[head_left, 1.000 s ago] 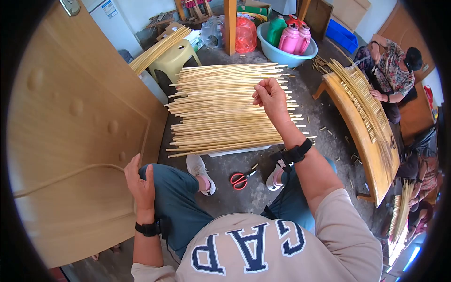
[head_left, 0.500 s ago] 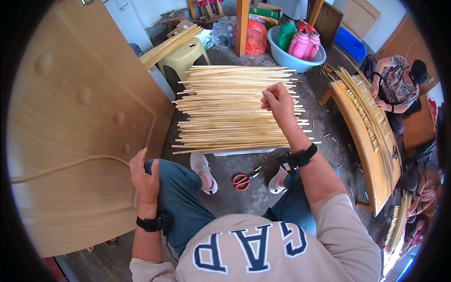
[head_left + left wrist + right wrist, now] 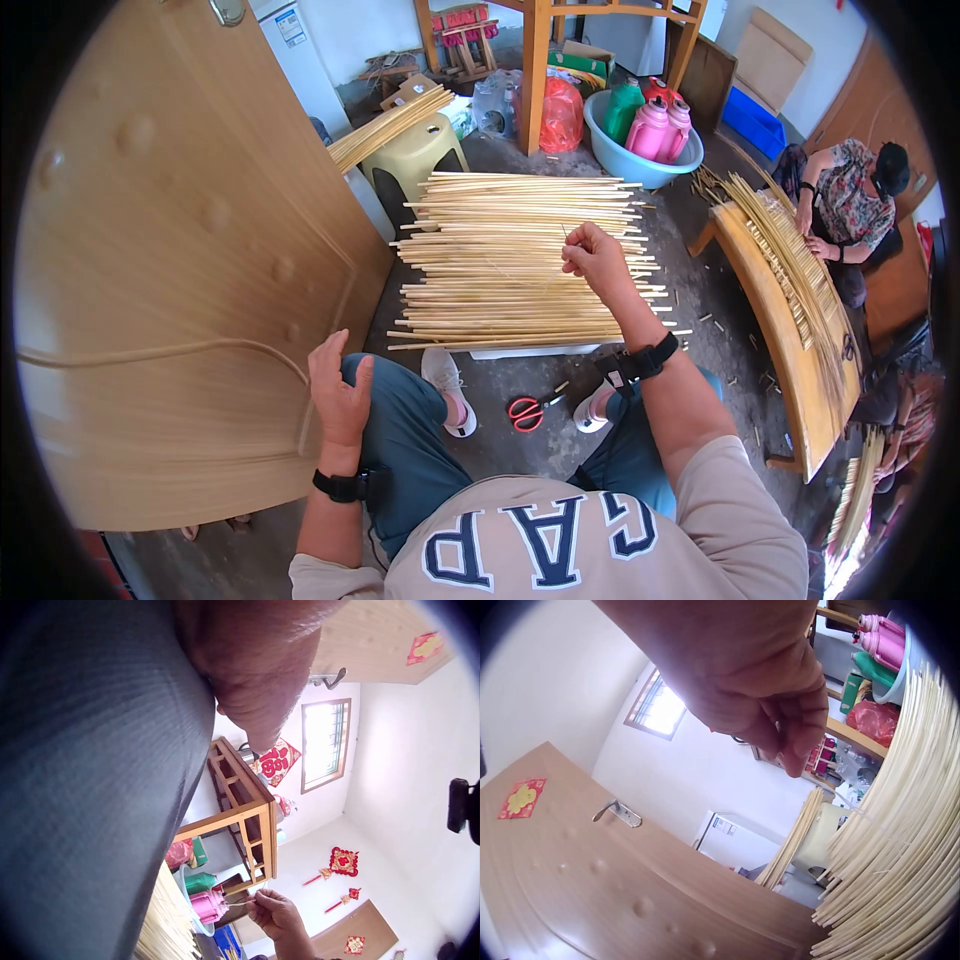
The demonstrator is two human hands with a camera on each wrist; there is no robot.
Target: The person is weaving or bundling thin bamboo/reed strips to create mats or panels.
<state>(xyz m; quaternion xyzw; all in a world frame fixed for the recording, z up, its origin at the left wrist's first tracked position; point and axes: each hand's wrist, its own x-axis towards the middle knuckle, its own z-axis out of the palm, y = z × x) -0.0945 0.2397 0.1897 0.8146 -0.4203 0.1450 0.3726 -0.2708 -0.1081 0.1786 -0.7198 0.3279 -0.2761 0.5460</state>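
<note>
Pale, thin sticks [image 3: 520,322] like reeds or cut bamboo lie side by side in a broad layer in front of my knees. Over their right half my right hand [image 3: 602,262] is raised, thumb and fingers pinched together. From the fingertips a thin pale strand [image 3: 238,903] sticks out in the left wrist view; its exact kind I cannot tell. My left hand [image 3: 341,395] is at my left knee, fingers extended, thumb apart, holding nothing. Red-handled scissors [image 3: 525,412] lie on the floor between my feet.
A wooden door [image 3: 200,300] stands close at left. Behind the sticks are a beige stool [image 3: 412,150] bearing more sticks and a blue basin [image 3: 640,172] with flasks. At right, a person works at a low wooden bench [image 3: 800,400]. Short offcuts litter the floor.
The head view has shifted, so the scene sits lower and further right. My right hand stays pinched above the sticks, and my left hand stays at the knee.
</note>
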